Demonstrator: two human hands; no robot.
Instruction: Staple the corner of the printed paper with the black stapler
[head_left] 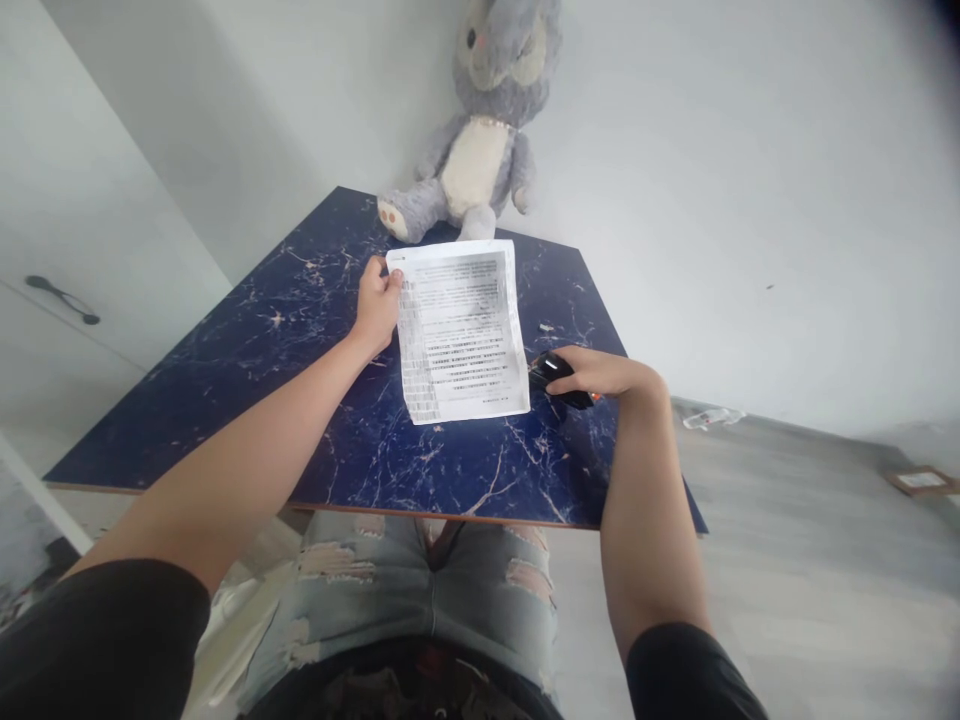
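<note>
My left hand (379,304) grips printed sheets of paper (469,335) by their upper left edge, thumb on top. The sheets are held up over the blue marbled table, the print facing me and the edges a little curled. In my right hand (592,372) is a black stapler (551,368), with its front end at the right edge of the sheets. I cannot tell whether the paper lies between its jaws. A small pale piece (545,327) lies on the table just beyond the stapler.
A grey and white plush toy (480,160) sits at the back of the dark blue table (262,330), against the wall. On the left is a white cabinet with a black handle (64,298). Some clear wrapping (712,417) and a brown box (922,481) lie on the floor at right.
</note>
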